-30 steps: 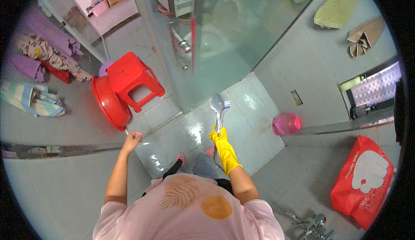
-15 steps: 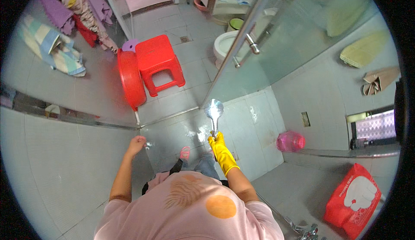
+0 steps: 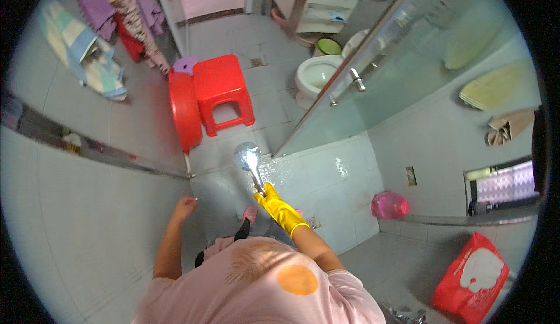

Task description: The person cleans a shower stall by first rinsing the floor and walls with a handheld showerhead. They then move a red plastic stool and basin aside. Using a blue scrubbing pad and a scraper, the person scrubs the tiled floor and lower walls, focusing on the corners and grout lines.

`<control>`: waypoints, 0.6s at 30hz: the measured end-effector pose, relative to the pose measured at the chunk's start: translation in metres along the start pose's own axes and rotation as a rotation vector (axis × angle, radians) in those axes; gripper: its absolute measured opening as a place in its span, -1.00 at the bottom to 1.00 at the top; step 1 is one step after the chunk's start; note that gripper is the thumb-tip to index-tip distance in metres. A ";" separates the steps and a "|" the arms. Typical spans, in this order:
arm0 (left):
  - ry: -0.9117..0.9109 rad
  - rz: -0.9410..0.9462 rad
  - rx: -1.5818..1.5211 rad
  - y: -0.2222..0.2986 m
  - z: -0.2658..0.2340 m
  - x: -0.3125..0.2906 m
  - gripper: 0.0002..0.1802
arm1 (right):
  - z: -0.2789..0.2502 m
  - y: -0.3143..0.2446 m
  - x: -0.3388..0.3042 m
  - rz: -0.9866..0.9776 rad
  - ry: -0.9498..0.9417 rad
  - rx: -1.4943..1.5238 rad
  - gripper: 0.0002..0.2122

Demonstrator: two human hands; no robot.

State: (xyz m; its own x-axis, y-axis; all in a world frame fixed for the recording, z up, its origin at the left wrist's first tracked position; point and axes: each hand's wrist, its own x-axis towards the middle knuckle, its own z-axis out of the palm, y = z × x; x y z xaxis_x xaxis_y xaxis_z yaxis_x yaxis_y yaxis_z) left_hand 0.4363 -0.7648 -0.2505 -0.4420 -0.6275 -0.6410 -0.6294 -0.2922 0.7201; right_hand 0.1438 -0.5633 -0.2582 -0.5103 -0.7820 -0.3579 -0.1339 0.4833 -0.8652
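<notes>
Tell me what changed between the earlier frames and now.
The yellow-gloved right hand has swung the shower head leftward without letting go. The camera view shifted too. The red stool and red basin stayed in place, side by side.

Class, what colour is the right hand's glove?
The glove is bright yellow, clearest in the head view.

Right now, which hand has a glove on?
The right hand: it wears a yellow glove and grips the silver shower head. The left hand has no glove.
</notes>
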 end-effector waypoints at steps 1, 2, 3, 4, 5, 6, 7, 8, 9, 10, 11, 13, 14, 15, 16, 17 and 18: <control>0.014 0.022 0.027 -0.007 -0.004 0.001 -0.83 | -0.013 0.001 0.002 0.056 0.015 -0.155 -0.68; 0.034 0.007 -0.016 -0.006 -0.005 -0.001 -0.84 | -0.031 -0.014 -0.004 0.091 -0.001 -0.025 -0.70; 0.054 -0.009 -0.058 -0.005 -0.006 -0.004 -0.85 | -0.040 0.001 -0.002 0.069 0.074 0.016 -0.71; 0.052 -0.012 -0.091 0.004 -0.003 -0.001 -0.86 | -0.056 0.019 -0.004 0.052 0.176 0.059 -0.71; 0.013 0.000 -0.099 0.015 0.001 0.006 -0.86 | -0.076 0.044 -0.003 0.100 0.252 0.090 -0.72; -0.027 0.011 -0.108 0.026 0.006 0.014 -0.86 | -0.100 0.069 -0.003 0.147 0.328 0.123 -0.72; -0.068 0.018 -0.116 0.036 0.013 0.021 -0.86 | -0.124 0.093 -0.006 0.181 0.455 0.100 -0.74; -0.090 0.018 -0.088 0.047 0.021 0.029 -0.86 | -0.147 0.110 -0.012 0.215 0.579 0.077 -0.76; -0.091 0.016 -0.067 0.055 0.025 0.034 -0.86 | -0.165 0.114 -0.017 0.237 0.662 0.128 -0.75; -0.091 0.017 -0.045 0.064 0.030 0.039 -0.86 | -0.182 0.112 -0.022 0.255 0.747 0.181 -0.74; -0.103 0.048 -0.007 0.073 0.035 0.041 -0.86 | -0.199 0.110 -0.030 0.347 0.774 0.219 -0.71; -0.119 0.125 0.067 0.105 0.047 0.045 -0.85 | -0.231 0.091 -0.037 0.516 0.820 0.307 -0.64; -0.136 0.123 0.124 0.139 0.066 0.037 -0.85 | -0.247 0.089 -0.038 0.499 0.840 0.325 -0.64; -0.176 0.142 0.091 0.160 0.084 0.043 -0.84 | -0.264 0.088 -0.038 0.483 0.859 0.342 -0.64; -0.215 0.159 0.059 0.179 0.101 0.048 -0.83 | -0.280 0.087 -0.040 0.466 0.875 0.358 -0.64; -0.236 0.246 0.079 0.200 0.114 0.051 -0.82 | -0.294 0.085 -0.039 0.446 0.880 0.370 -0.64; -0.258 0.332 0.098 0.223 0.128 0.054 -0.80 | -0.308 0.083 -0.037 0.428 0.884 0.380 -0.64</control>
State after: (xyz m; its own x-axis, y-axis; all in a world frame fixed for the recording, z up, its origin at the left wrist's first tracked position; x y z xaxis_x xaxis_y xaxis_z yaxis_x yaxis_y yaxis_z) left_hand 0.1899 -0.7721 -0.1584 -0.7683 -0.4717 -0.4327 -0.4778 -0.0271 0.8780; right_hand -0.1103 -0.3729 -0.2087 -0.9107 0.0639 -0.4081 0.4007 0.3763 -0.8354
